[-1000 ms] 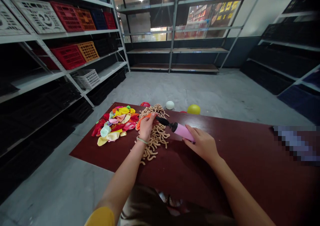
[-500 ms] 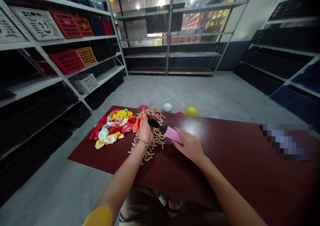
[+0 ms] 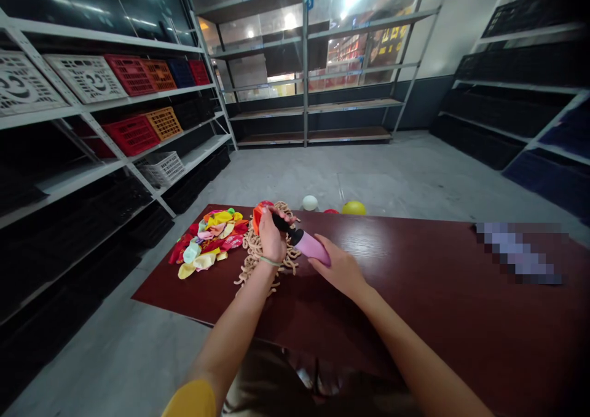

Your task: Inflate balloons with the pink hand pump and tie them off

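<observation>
My right hand (image 3: 340, 268) is closed round the pink barrel of a hand balloon pump (image 3: 311, 247), which slants up to the left to its black end. My left hand (image 3: 273, 235) is wrapped about that black end and pinches an orange balloon (image 3: 257, 218) there; its fingers partly hide the balloon's neck. Under and around my left hand lies a heap of beige, wavy long balloons (image 3: 253, 254). To its left is a pile of limp balloons (image 3: 209, 238) in red, yellow, pink and pale green.
The dark red table (image 3: 391, 263) carries a pixelated object (image 3: 519, 254) at the right. Beyond its far edge are a white balloon (image 3: 309, 203) and a yellow balloon (image 3: 354, 208). Shelves with plastic crates (image 3: 131, 74) stand at the left, a metal rack (image 3: 305, 66) behind.
My right hand and the pump's pink barrel have shifted left, closer to my left hand. The orange balloon looks a little fuller. The camera view has tilted slightly upward.
</observation>
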`<state>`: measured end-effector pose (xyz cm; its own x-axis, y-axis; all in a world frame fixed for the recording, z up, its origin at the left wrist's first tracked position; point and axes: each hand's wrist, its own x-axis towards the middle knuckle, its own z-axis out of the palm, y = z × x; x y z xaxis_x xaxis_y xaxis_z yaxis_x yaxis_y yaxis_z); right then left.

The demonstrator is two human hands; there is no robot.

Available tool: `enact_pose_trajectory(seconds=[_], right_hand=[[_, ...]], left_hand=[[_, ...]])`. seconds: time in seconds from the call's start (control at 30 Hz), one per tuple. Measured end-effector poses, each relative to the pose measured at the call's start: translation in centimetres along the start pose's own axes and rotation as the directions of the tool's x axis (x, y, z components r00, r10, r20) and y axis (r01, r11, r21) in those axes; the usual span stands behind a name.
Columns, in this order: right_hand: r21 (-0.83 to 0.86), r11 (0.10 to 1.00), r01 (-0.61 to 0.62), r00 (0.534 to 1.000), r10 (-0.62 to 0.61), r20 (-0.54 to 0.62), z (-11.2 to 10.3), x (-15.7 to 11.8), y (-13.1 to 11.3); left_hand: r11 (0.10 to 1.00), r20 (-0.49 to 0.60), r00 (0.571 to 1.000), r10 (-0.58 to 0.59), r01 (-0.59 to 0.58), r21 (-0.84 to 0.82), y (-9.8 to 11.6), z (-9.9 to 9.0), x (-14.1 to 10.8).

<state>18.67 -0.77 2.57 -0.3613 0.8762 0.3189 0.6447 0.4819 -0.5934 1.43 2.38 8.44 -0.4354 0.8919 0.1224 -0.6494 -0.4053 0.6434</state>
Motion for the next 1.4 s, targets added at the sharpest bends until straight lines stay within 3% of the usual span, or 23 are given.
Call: enact_pose_trajectory(seconds=[0.17,0.37,0.67,0.77,0.9,1.0,1.1,1.3,1.4], right_hand=[[0.03,0.998,-0.054,0.998,0.053,0.019,0.2,0.1,-0.4],[0.052,0.999,0.0,1.0,0.0,-0.019,0.7,0.0,0.0],[-0.209,0.978,0.017,1.0,-0.017,-0.002,0.6,0.0,0.9],[-0.306,0.948,0.081,0.997,-0.083,0.006,0.2,0.1,1.9],[-0.356,0.919,0.167,0.985,-0.167,0.031,0.0,0.2,2.6],[-0.366,0.911,0.187,0.982,-0.183,0.048,0.4,0.2,2.3],[-0.37,0.915,0.16,0.987,-0.148,0.06,0.9,0.0,1.7],[-0.362,0.931,0.038,0.999,-0.041,0.001,1.5,-0.6,0.7],[-0.381,0.923,0.051,0.999,-0.048,0.019,1.6,-0.5,0.9]], left_hand=[[0.997,-0.033,0.997,0.074,-0.073,0.032,-0.2,0.5,0.2],[0.997,-0.043,0.997,0.066,-0.065,0.03,-0.3,0.6,0.2],[0.993,-0.107,0.99,0.091,-0.083,0.079,-0.7,0.7,-0.1],[0.993,-0.208,0.972,0.112,-0.1,0.069,1.3,-0.4,1.7],[0.987,-0.304,0.939,0.163,-0.149,0.067,5.7,-3.1,5.0],[0.981,-0.306,0.933,0.191,-0.177,0.074,7.3,-4.5,6.4],[0.986,-0.285,0.944,0.164,-0.149,0.075,5.8,-4.3,5.7],[0.995,-0.199,0.98,0.002,0.017,0.095,-1.2,-2.4,1.9],[0.993,-0.139,0.99,-0.031,0.047,0.111,-2.3,-2.7,1.4]])
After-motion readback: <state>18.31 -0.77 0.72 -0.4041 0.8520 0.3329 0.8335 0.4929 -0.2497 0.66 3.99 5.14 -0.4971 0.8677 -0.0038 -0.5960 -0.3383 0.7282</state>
